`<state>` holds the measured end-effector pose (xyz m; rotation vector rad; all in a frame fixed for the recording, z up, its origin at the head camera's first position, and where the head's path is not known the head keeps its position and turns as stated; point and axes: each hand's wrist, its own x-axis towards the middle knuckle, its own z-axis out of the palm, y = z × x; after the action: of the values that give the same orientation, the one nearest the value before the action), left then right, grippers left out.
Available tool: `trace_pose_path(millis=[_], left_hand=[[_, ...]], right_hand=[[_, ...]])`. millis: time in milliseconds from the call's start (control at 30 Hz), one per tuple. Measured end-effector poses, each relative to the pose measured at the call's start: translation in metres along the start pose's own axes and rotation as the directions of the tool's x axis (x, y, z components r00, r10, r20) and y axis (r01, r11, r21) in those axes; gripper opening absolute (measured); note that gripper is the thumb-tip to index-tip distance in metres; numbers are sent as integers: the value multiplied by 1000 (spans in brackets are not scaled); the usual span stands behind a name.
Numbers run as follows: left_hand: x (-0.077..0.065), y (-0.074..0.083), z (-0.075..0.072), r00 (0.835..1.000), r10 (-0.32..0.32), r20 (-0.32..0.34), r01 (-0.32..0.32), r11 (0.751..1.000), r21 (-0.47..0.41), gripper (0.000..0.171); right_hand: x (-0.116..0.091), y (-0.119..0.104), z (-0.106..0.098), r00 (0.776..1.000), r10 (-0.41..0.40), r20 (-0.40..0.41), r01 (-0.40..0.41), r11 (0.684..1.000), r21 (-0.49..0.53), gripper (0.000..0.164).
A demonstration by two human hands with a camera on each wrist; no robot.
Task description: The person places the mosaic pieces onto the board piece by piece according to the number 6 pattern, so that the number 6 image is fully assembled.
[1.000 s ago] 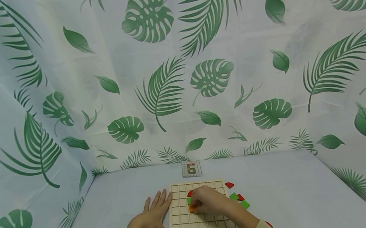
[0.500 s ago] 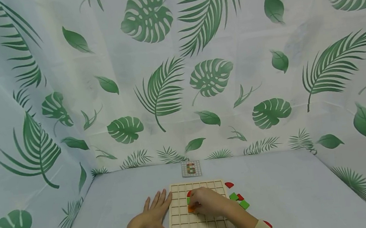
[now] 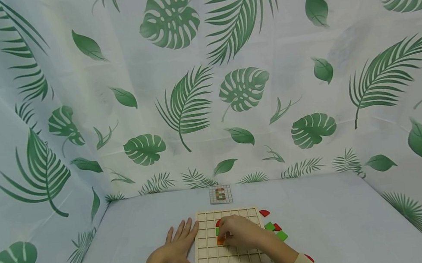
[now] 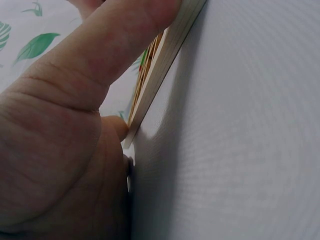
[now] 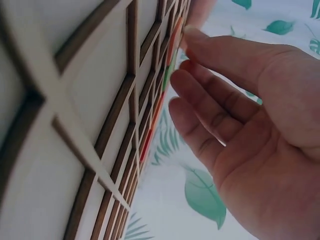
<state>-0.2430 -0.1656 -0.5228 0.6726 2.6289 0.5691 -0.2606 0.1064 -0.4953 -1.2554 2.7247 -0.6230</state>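
A square wooden grid board (image 3: 223, 262) lies flat on the table. My left hand (image 3: 179, 248) is spread beside its left edge, the thumb on the front left corner and the fingertips at the far left side. In the left wrist view the thumb (image 4: 115, 45) lies along the board's edge. My right hand (image 3: 242, 232) reaches over the grid with thumb and index finger pinching an orange tile (image 3: 221, 240) at its cell. A green tile (image 3: 217, 231) and a red piece (image 3: 218, 223) sit just beyond it, partly hidden by the hand.
A small card (image 3: 220, 194) with a coloured 6 on a grid lies behind the board. Right of the board are a red quarter-round piece (image 3: 264, 213), green tiles (image 3: 282, 236) and another red piece (image 3: 277, 227). One more red piece (image 3: 309, 258) shows beside the right sleeve.
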Motion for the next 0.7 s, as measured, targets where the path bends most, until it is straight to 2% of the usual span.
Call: trace_pose_path(millis=[200, 467, 700], left_hand=[[0, 1, -1, 1000, -7, 4, 7, 1000, -1, 151], [3, 1, 0, 1000, -23, 9, 23, 1000, 3, 152], [3, -1, 1, 1000, -26, 11, 26, 1000, 4, 152]], right_hand=[[-6, 6, -7, 998, 49, -39, -48, 999, 17, 22], [-21, 19, -28, 989, 125, -77, -119, 990, 77, 37], [-34, 32, -40, 979, 173, -107, -164, 982, 92, 41]])
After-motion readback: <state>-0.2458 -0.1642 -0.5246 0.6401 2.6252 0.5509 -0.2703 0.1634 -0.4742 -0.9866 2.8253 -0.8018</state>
